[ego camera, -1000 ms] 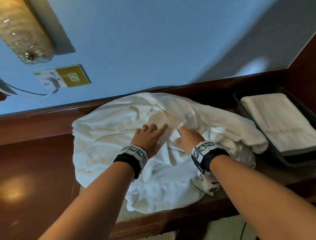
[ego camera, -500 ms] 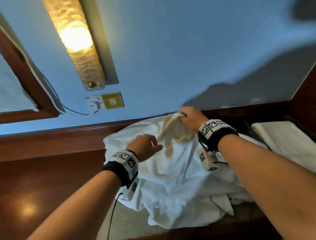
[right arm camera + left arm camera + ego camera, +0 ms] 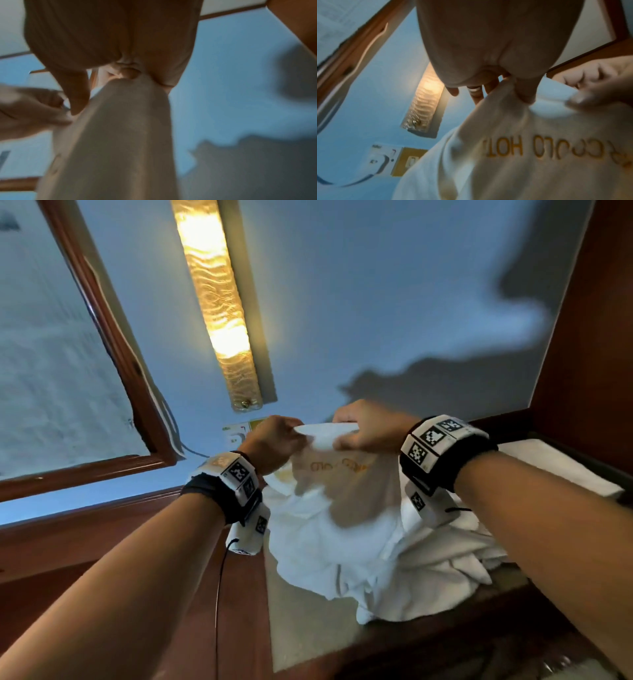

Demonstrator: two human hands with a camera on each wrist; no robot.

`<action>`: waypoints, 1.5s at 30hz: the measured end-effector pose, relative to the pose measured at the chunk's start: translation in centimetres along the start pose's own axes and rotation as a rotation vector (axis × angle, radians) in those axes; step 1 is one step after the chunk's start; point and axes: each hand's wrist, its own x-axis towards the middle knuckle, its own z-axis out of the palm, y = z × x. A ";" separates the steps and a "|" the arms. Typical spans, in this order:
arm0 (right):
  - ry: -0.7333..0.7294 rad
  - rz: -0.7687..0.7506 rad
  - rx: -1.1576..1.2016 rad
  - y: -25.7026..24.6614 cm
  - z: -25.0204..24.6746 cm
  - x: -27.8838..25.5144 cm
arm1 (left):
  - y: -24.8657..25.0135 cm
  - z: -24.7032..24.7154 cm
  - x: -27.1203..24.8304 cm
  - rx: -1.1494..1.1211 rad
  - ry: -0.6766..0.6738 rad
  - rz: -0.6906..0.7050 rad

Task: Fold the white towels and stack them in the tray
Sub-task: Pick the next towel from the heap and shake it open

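Both hands — the left hand and the right hand — pinch the top edge of the white towel, lifted above the wooden counter, its lower folds resting there beside the tray.

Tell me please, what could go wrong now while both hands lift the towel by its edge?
The left hand and right hand pinch the towel close together, so it may hang bunched and fold crooked. Its lower part lies on the pile and might drag other cloth along.
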 end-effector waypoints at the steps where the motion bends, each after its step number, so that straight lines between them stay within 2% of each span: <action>1: -0.005 0.021 -0.086 -0.3 -0.1 -0.6 | 0.3 -1.1 -1.0 0.004 0.012 0.018; 3: 0.016 0.077 -0.143 -0.5 0.1 -1.5 | 0.7 -3.7 -2.8 0.047 0.075 0.038; 7: 0.040 0.259 -0.057 0.7 1.3 -2.7 | 0.0 -9.2 -6.9 0.069 0.181 -0.010; 13: 0.025 0.393 -0.132 0.5 3.5 -2.1 | -3.2 -15.3 -14.1 0.109 0.373 -0.162; 16: 0.188 0.418 -0.008 0.1 4.3 -0.5 | -6.0 -17.6 -16.3 0.134 0.462 -0.325; 18: 0.352 0.367 0.177 -1.7 4.5 1.0 | -7.5 -18.3 -17.3 0.233 0.424 -0.426; 20: 0.493 0.244 0.356 -4.9 4.3 2.9 | -8.5 -17.9 -17.7 0.310 0.329 -0.504; 22: 0.566 0.083 0.478 -8.9 4.0 4.5 | -8.4 -16.2 -17.3 0.275 0.192 -0.493; 23: 0.565 0.010 0.521 -11.0 4.1 5.2 | -8.3 -15.1 -16.8 0.233 0.119 -0.447; 25: 0.462 -0.116 0.524 -14.4 4.8 6.6 | -7.7 -12.8 -15.4 0.061 0.046 -0.352; 27: 0.307 -0.255 0.402 -16.5 6.0 8.3 | -7.4 -11.2 -13.9 -0.186 0.080 -0.281; 29: 0.223 -0.320 0.312 -17.4 7.0 10.0 | -7.7 -10.9 -12.6 -0.334 0.148 -0.239; 32: 0.173 -0.305 0.276 -17.2 7.2 11.9 | -8.2 -11.6 -11.8 -0.209 0.210 -0.142; 35: 0.157 -0.313 0.257 -16.5 7.1 13.6 | -8.6 -12.4 -10.5 -0.129 0.298 -0.106; 38: 0.154 -0.338 0.218 -15.8 6.9 14.9 | -8.5 -13.1 -8.4 -0.095 0.319 -0.108; 41: 0.174 -0.343 0.198 -15.4 6.9 15.8 | -8.8 -14.1 -6.8 0.036 0.346 -0.117; 43: 0.167 -0.309 0.169 -14.2 7.3 16.0 | -9.1 -14.9 -6.4 0.089 0.379 -0.128; 45: 0.139 -0.230 0.095 -11.6 8.3 16.3 | -9.7 -16.1 -6.5 0.104 0.472 -0.154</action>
